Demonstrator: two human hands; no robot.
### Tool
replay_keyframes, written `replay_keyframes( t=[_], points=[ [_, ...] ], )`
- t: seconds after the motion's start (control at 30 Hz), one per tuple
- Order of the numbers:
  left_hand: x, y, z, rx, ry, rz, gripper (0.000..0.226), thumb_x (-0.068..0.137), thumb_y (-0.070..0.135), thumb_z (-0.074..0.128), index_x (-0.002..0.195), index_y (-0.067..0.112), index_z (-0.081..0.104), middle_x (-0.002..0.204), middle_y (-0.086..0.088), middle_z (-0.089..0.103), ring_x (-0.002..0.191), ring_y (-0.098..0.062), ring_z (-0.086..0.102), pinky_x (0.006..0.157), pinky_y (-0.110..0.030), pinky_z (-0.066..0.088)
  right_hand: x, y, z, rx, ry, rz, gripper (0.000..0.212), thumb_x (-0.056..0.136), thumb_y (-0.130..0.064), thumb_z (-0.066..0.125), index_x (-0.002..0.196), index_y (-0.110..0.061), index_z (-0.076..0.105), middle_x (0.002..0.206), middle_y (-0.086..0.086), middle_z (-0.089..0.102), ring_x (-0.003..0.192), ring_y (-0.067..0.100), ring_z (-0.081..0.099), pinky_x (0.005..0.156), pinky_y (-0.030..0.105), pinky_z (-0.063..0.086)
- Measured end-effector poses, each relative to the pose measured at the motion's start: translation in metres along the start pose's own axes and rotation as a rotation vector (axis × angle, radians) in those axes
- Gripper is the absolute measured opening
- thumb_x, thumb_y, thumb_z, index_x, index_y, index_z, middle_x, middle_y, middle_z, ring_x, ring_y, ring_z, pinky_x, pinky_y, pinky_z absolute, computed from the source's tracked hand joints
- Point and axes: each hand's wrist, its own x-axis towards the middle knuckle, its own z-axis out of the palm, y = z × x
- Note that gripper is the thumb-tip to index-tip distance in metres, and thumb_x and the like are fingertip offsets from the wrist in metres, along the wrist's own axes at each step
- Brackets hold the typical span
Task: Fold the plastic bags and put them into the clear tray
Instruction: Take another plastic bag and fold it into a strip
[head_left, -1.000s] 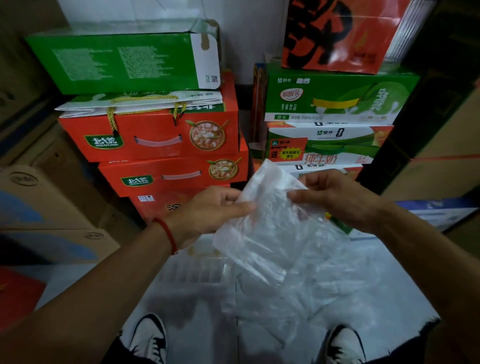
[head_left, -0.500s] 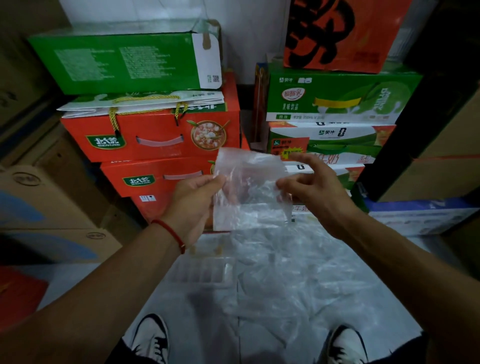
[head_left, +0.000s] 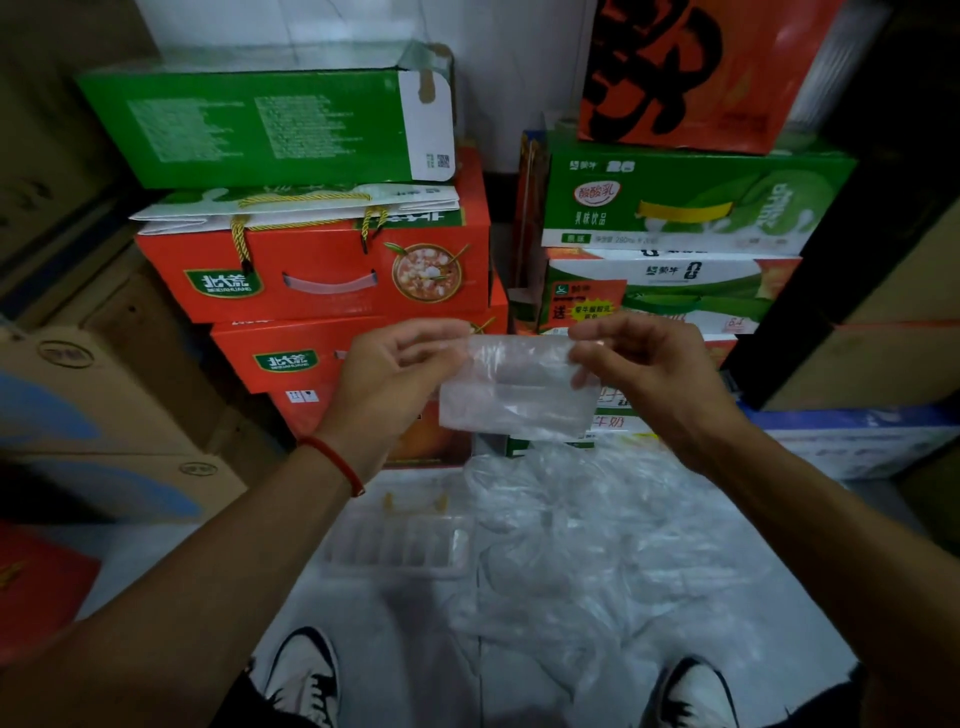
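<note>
Holding the folded plastic bag (head_left: 519, 387) up in the air, left hand (head_left: 387, 379) and right hand (head_left: 641, 369) each pinch a top corner. Crease it flat before dropping it; the clear tray (head_left: 397, 543) sits on the floor below, looks ridged maybe.

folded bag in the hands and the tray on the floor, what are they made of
Folded bag: thin, soft clear plastic film, by its wrinkles and see-through haze. Clear tray: stiffer clear plastic, probably moulded, by its ribbed compartments and straight rim.
</note>
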Motion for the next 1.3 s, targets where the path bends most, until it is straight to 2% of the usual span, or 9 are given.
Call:
replay_keyframes(
  t=[0.13,0.3,0.4,0.57,0.73,0.9,1.03,1.13,1.3],
  points=[
    [0.0,-0.001,-0.002,0.101,0.019,0.09,0.025,0.089,0.003,0.075,0.112,0.01,0.075,0.098,-0.006,0.078,0.096,-0.016,0.074,0.082,-0.022,0.058,0.0,0.002,-0.007,-0.029,-0.012,-0.019,0.019,0.089,-0.01,0.079,0.107,-0.013,0.077,0.088,0.006,0.078,0.086,0.024,0.077,0.085,0.034,0.061],
    [0.0,-0.003,0.001,0.159,0.092,0.199,0.017,0.087,0.003,0.077,0.101,0.011,0.078,0.093,0.004,0.078,0.086,-0.008,0.074,0.075,-0.017,0.056,0.0,0.001,-0.005,-0.123,0.02,-0.055,0.014,0.088,-0.011,0.081,0.101,-0.017,0.08,0.086,0.0,0.077,0.083,0.016,0.075,0.076,0.026,0.059],
    [0.0,-0.004,0.003,0.212,0.116,0.265,0.012,0.087,0.004,0.077,0.096,0.011,0.079,0.091,0.006,0.077,0.083,-0.006,0.073,0.075,-0.016,0.055,0.0,-0.001,-0.003,-0.217,0.069,-0.113,0.006,0.089,-0.016,0.081,0.091,-0.022,0.08,0.087,-0.004,0.075,0.083,0.014,0.07,0.072,0.031,0.061],
    [0.004,-0.006,-0.001,0.406,0.107,0.324,0.007,0.086,0.01,0.079,0.09,0.016,0.078,0.097,0.005,0.069,0.084,-0.006,0.064,0.076,-0.013,0.05,0.003,0.001,-0.007,-0.364,0.016,-0.149,0.008,0.09,-0.022,0.079,0.086,-0.028,0.076,0.109,-0.005,0.066,0.107,0.013,0.064,0.092,0.038,0.056],
    [0.005,-0.004,-0.005,0.479,-0.115,0.26,0.01,0.09,0.012,0.073,0.085,0.021,0.072,0.094,0.008,0.071,0.091,-0.007,0.067,0.085,-0.033,0.057,0.001,-0.001,-0.012,-0.429,-0.14,-0.088,0.006,0.095,-0.02,0.071,0.089,-0.022,0.072,0.09,-0.008,0.075,0.087,0.004,0.069,0.083,0.029,0.054],
    [0.002,-0.005,0.001,0.488,-0.305,0.238,0.003,0.09,0.016,0.073,0.09,0.019,0.073,0.085,0.004,0.072,0.081,-0.012,0.068,0.077,-0.034,0.058,-0.008,-0.008,0.006,-0.581,-0.254,-0.258,0.031,0.094,-0.045,0.071,0.116,-0.024,0.073,0.111,-0.016,0.072,0.103,-0.004,0.065,0.088,0.011,0.049],
    [-0.002,0.0,0.005,0.416,-0.327,0.217,0.009,0.091,0.01,0.074,0.092,0.018,0.074,0.08,0.006,0.071,0.078,-0.006,0.066,0.074,-0.029,0.056,-0.009,-0.006,0.025,-0.569,-0.32,-0.329,0.018,0.096,-0.04,0.072,0.101,-0.024,0.076,0.095,-0.013,0.075,0.09,0.001,0.069,0.083,0.032,0.056],
    [-0.005,0.005,0.005,0.273,-0.358,0.1,0.022,0.089,0.006,0.075,0.11,0.011,0.072,0.093,-0.002,0.077,0.089,-0.013,0.074,0.079,-0.024,0.058,-0.004,-0.005,0.025,-0.403,-0.249,-0.236,0.012,0.096,-0.029,0.074,0.09,-0.019,0.076,0.083,-0.005,0.076,0.079,0.012,0.072,0.077,0.043,0.059],
    [-0.01,0.003,0.006,0.236,-0.313,0.039,0.026,0.087,0.002,0.076,0.112,0.008,0.071,0.093,-0.006,0.078,0.083,-0.018,0.076,0.071,-0.018,0.055,-0.002,-0.007,0.014,-0.149,-0.159,-0.109,0.015,0.096,-0.02,0.074,0.086,-0.008,0.073,0.084,0.006,0.077,0.073,0.008,0.07,0.067,0.024,0.055]
  ],
)
